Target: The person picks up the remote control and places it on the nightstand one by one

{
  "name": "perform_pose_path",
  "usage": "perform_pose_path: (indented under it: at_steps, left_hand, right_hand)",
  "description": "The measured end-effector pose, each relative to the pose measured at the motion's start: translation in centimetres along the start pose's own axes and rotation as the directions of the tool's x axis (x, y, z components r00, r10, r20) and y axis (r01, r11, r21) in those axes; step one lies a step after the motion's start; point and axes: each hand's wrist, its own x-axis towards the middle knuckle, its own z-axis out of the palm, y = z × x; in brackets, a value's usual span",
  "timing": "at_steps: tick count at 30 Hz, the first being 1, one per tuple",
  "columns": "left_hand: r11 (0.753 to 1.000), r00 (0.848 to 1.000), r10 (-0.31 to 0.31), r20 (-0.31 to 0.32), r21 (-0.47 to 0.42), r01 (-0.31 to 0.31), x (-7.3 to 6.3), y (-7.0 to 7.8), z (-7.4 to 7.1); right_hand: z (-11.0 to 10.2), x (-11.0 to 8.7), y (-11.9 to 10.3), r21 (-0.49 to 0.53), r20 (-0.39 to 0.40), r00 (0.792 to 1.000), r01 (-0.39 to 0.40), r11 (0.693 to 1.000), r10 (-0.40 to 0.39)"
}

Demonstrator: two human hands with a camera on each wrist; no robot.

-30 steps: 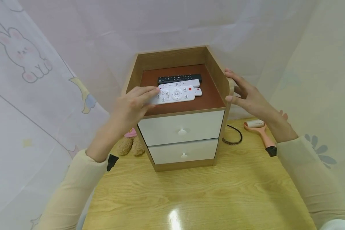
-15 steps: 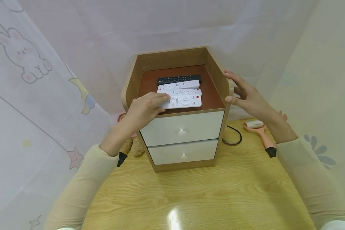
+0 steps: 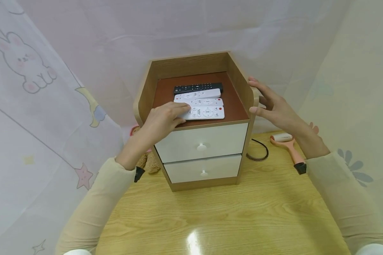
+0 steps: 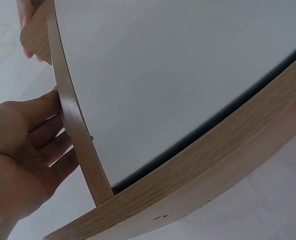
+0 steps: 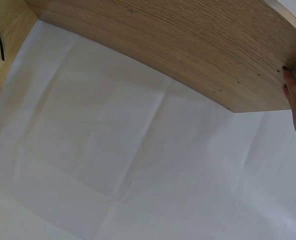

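Observation:
On the brown top of a small drawer cabinet [image 3: 194,63], several remote controls lie in a row. The nearest is a white remote control [image 3: 207,112]; my left hand [image 3: 162,122] holds its left end, fingers on top and thumb at the front edge. Behind it come a second white remote [image 3: 212,102], a slimmer white remote [image 3: 207,93] and a black remote [image 3: 199,87]. In the left wrist view, the left hand [image 4: 18,145] shows from below, its fingertips hidden behind the cabinet edge. My right hand [image 3: 274,109] touches the cabinet's right side panel; its fingertips meet the outer face in the right wrist view.
Two white drawers with knobs [image 3: 201,146] face forward, the lower one shut. Right of the cabinet, a black coiled hair band [image 3: 257,158] and an orange-handled lint roller [image 3: 285,140] lie on the wooden table [image 3: 204,212]. A brown plush toy [image 3: 152,163] sits at the left.
My left hand has brought the white remote control forward and right, off the other white remotes and down in front of them. The right hand has stayed at the side panel.

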Motion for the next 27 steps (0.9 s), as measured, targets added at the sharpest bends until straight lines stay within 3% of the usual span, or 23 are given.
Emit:
perform_pose_path:
  at_steps: [11, 18, 21, 23, 24, 25, 26, 27]
  left_hand:
    - [1.000, 0.996, -0.009, 0.086, -0.017, 0.010, 0.5, 0.1, -0.5]
    - [0.999, 0.995, -0.040, 0.087, -0.012, 0.042, 0.4, 0.0, -0.2]
    - [0.999, 0.999, -0.033, 0.034, 0.036, 0.032, -0.4, 0.3, -0.3]
    - [0.998, 0.996, 0.029, -0.090, 0.062, -0.024, -1.4, 0.7, -0.4]
    - [0.996, 0.981, 0.072, -0.181, 0.071, -0.060, -2.1, 0.9, -0.5]
    - [0.993, 0.950, 0.112, -0.291, 0.071, -0.096, -2.8, 1.2, -0.5]
    - [0.990, 0.899, 0.143, -0.414, 0.067, -0.126, -3.7, 1.4, -0.5]
    - [0.986, 0.822, 0.162, -0.546, 0.068, -0.149, -4.7, 1.6, -0.4]
  right_hand:
    - [0.1, 0.2, -0.1, -0.006, -0.003, 1.000, 0.009, 1.000, -0.009]
    - [0.0, 0.5, 0.1, -0.014, 0.001, 1.000, 0.010, 1.000, -0.010]
    - [0.1, 0.6, 0.0, -0.014, 0.000, 1.000, 0.009, 1.000, -0.009]
    - [0.3, 0.4, -0.2, -0.048, -0.008, 1.000, -0.004, 0.999, 0.004]
    - [0.5, 0.2, -0.3, -0.074, -0.018, 1.000, -0.011, 0.997, 0.009]
    - [0.7, -0.1, -0.4, -0.099, -0.031, 0.999, -0.015, 0.995, 0.012]
    - [0.9, -0.4, -0.4, -0.124, -0.046, 0.999, -0.022, 0.992, 0.017]
    - [1.3, -0.8, -0.4, -0.152, -0.065, 0.998, -0.025, 0.988, 0.015]
